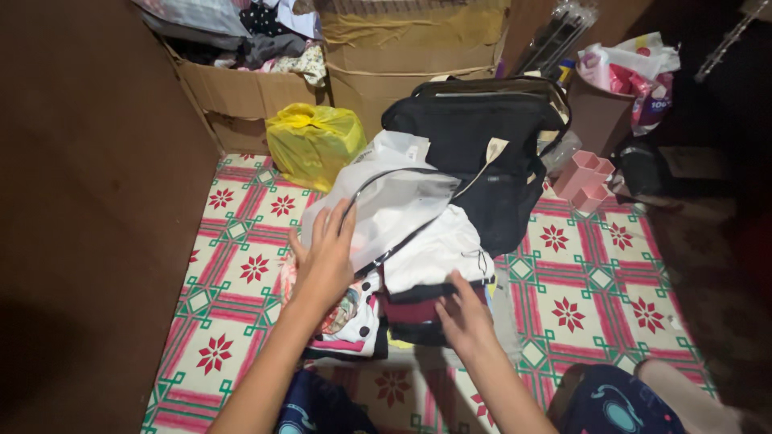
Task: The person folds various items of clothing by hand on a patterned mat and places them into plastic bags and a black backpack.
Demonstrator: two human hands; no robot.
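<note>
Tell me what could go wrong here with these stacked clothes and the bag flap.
The left hand holds up the translucent flap; if let go, it may drop over the folded clothes. The right hand presses the stack's edge, which looks uneven and might topple onto the patterned mat.

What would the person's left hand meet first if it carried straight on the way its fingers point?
Probably the white translucent bag: the left hand already rests at its edge, fingers aimed up and away, with the black backpack beyond.
</note>
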